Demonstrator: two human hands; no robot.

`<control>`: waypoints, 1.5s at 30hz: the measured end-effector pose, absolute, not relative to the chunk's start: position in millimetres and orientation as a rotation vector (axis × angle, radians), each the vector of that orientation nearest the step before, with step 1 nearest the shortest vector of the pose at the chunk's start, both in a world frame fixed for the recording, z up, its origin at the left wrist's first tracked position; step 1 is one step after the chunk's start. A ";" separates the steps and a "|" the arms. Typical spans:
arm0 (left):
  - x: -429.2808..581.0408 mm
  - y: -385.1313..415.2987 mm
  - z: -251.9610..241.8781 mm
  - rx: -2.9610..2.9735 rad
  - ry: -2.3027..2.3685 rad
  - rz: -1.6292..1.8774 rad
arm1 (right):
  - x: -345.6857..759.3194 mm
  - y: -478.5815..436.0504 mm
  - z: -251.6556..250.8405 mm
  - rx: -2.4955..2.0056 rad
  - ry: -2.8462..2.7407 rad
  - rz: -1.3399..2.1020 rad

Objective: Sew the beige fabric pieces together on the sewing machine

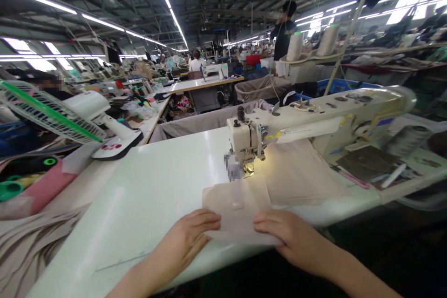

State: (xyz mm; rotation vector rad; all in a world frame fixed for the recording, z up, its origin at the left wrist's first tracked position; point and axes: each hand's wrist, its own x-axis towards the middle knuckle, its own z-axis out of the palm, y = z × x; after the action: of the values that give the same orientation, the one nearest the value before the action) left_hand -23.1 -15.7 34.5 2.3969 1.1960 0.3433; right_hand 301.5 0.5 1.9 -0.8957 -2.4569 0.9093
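A beige fabric piece lies at the front of the sewing table, with a small strip or tab on its middle. My left hand grips its left edge, fingers on top and thumb at the near side. On the opposite edge my right hand pinches the same cloth. Just beyond the fabric stands the needle head of a sewing machine, its lamp lit. The far edge of the cloth reaches close to the presser foot; whether it lies under the foot I cannot tell.
More beige cloth spreads under the machine arm. A pink-handled tool and a thread cone lie on the right. On the left are a fan and stacked fabric strips. A person stands behind thread cones.
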 end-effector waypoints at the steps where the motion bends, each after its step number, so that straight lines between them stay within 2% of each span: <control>1: -19.0 -11.3 35.0 2.291 1.272 0.411 | 296.8 7.8 0.1 -0.936 -2.329 0.976; 4: -8.9 7.5 27.6 2.014 1.529 0.593 | 280.0 31.5 -8.0 -1.242 -1.824 1.134; 6: -6.7 19.4 18.7 1.924 1.682 0.645 | 269.9 42.3 -16.3 -1.398 -1.536 1.123; 9: -8.2 28.5 9.1 1.899 1.777 0.659 | 262.6 45.0 -28.5 -1.361 -1.348 1.092; 17: -15.6 22.6 9.5 1.863 1.794 0.661 | 266.2 39.4 -23.0 -1.348 -1.708 0.977; 29: -5.6 17.6 10.0 1.835 2.052 0.525 | 255.4 51.0 -16.4 -1.455 -1.788 0.916; 45: -4.1 21.4 12.0 1.878 2.080 0.434 | 251.9 49.0 -15.6 -1.524 -1.860 0.786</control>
State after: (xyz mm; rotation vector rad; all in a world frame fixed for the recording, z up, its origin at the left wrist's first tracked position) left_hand -4.1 21.4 12.0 1.8785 2.0802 0.4339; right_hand 251.9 49.0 -15.6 -1.5241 -1.8602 0.7856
